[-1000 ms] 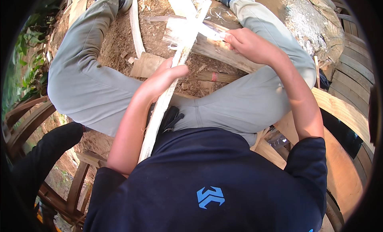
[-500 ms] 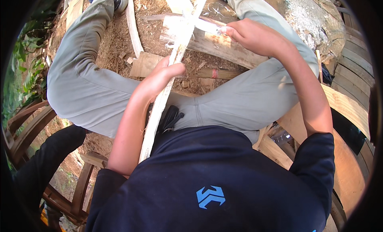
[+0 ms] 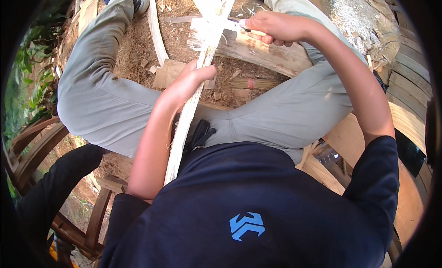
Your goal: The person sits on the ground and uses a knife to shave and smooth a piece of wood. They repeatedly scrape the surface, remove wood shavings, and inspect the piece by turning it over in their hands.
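A long pale wooden strip (image 3: 185,123) slants from my waist, between my legs, up toward the far side. Around its middle my left hand (image 3: 188,84) is closed, thumb laid across it. My right hand (image 3: 278,27) grips a knife (image 3: 253,32) by its light brown handle. The knife's bright blade points left and meets the strip's upper part, where glare hides the exact contact. Beneath that spot lies a thick wooden plank (image 3: 258,56), with thin curled shavings close by.
My legs in grey trousers (image 3: 110,95) spread to both sides. Sawdust and wood scraps (image 3: 168,73) cover the ground between them, with a tied bundle of thin sticks (image 3: 260,84). Wooden frames (image 3: 34,153) and another person's dark-clothed limb (image 3: 60,176) are at the left; boards (image 3: 407,116) at the right.
My right hand has shifted up and left with the knife, turning so the handle now shows. My left hand keeps its grip on the strip.
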`<action>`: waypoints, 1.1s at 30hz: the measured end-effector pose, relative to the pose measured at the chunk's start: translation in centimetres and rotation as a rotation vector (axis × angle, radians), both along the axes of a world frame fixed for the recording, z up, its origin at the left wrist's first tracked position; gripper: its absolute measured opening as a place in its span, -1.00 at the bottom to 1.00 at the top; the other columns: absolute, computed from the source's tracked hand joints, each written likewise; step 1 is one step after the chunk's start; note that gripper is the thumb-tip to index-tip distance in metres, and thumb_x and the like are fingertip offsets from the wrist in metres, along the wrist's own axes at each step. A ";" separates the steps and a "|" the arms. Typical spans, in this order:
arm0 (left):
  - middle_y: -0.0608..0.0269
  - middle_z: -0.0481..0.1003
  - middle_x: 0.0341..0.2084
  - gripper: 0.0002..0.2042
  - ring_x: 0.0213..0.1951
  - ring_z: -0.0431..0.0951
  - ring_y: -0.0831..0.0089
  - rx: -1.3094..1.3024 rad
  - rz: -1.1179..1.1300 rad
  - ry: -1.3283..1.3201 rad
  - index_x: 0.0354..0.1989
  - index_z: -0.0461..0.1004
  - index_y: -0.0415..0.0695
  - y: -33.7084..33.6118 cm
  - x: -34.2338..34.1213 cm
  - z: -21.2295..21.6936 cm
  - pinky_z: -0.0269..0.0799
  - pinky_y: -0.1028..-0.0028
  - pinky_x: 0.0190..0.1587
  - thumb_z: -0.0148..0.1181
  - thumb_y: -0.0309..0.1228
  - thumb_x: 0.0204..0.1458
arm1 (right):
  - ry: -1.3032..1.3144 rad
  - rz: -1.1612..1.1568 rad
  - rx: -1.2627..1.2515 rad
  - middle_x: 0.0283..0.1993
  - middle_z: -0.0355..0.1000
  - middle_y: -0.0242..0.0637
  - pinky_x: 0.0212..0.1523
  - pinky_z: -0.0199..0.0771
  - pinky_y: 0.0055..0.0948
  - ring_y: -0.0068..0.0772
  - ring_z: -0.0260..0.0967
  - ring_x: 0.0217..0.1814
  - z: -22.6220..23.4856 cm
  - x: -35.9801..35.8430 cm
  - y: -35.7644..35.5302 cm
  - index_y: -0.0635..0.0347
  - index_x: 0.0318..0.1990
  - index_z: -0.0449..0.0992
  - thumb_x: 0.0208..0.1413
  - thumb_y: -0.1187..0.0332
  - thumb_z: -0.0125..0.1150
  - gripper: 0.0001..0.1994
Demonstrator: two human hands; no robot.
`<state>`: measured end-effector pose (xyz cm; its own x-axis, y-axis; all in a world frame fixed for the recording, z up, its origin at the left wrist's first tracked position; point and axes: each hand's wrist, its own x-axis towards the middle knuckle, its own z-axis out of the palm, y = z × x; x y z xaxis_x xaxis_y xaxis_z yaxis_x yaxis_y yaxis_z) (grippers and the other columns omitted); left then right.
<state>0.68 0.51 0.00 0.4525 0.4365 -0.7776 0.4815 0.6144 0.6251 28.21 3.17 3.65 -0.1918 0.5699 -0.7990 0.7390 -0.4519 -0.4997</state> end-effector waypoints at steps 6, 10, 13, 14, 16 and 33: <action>0.39 0.30 -0.45 -0.33 -0.57 0.29 0.63 -0.034 0.002 -0.075 0.28 0.33 -0.27 -0.5 -0.1 0.1 0.19 0.56 -0.55 0.12 -0.17 -0.05 | 0.294 -0.122 -0.231 -0.57 0.12 -0.62 -0.65 -0.10 -0.57 -0.72 -0.07 -0.64 -2.2 -0.1 0.8 -0.02 -0.41 0.30 0.38 -0.18 -0.15 -0.52; 0.40 0.30 -0.46 -0.34 -0.57 0.28 0.63 -0.048 0.015 -0.069 0.28 0.33 -0.27 -0.4 -0.2 0.2 0.18 0.55 -0.55 0.13 -0.20 -0.04 | 0.168 -0.116 0.094 -0.51 0.22 -0.51 -0.54 0.17 -0.55 -0.68 0.15 -0.54 -1.8 0.4 -0.2 0.13 -0.32 0.40 0.41 -0.20 -0.12 -0.46; 0.40 0.30 -0.46 -0.35 -0.58 0.28 0.63 -0.050 0.024 -0.060 0.27 0.34 -0.26 -0.4 -0.4 0.0 0.17 0.55 -0.55 0.13 -0.22 -0.04 | -0.041 0.037 0.338 -0.36 0.34 -0.26 -0.14 0.35 -0.30 -0.33 0.33 -0.25 -0.8 0.4 -1.7 0.31 -0.14 0.41 0.49 0.00 -0.17 -0.53; 0.40 0.30 -0.47 -0.36 -0.58 0.28 0.63 -0.058 0.034 -0.058 0.27 0.34 -0.25 -0.4 -0.6 -0.3 0.17 0.55 -0.55 0.13 -0.22 -0.04 | -0.051 0.029 0.405 -0.35 0.35 -0.21 -0.14 0.35 -0.28 -0.28 0.33 -0.26 -0.4 0.1 -2.8 0.30 -0.10 0.41 0.49 0.02 -0.16 -0.56; 0.40 0.30 -0.47 -0.37 -0.58 0.27 0.63 -0.070 0.040 -0.065 0.26 0.35 -0.23 -0.4 -0.6 -0.5 0.16 0.55 -0.55 0.14 -0.23 -0.04 | -0.084 0.003 0.543 -0.33 0.37 -0.12 -0.14 0.36 -0.23 -0.18 0.34 -0.27 0.0 0.4 -5.1 0.29 -0.01 0.39 0.48 0.06 -0.12 -0.60; 0.42 0.31 -0.43 -0.38 -0.54 0.28 0.65 -0.091 0.038 -0.065 0.27 0.35 -0.17 -0.4 -0.5 0.0 0.17 0.54 -0.53 0.15 -0.22 -0.04 | -0.202 -0.249 0.571 -0.54 0.48 0.04 -0.33 0.45 0.05 0.20 0.50 -0.39 1.5 -4.5 -11.9 0.28 -0.28 0.44 0.42 0.11 -0.04 -0.62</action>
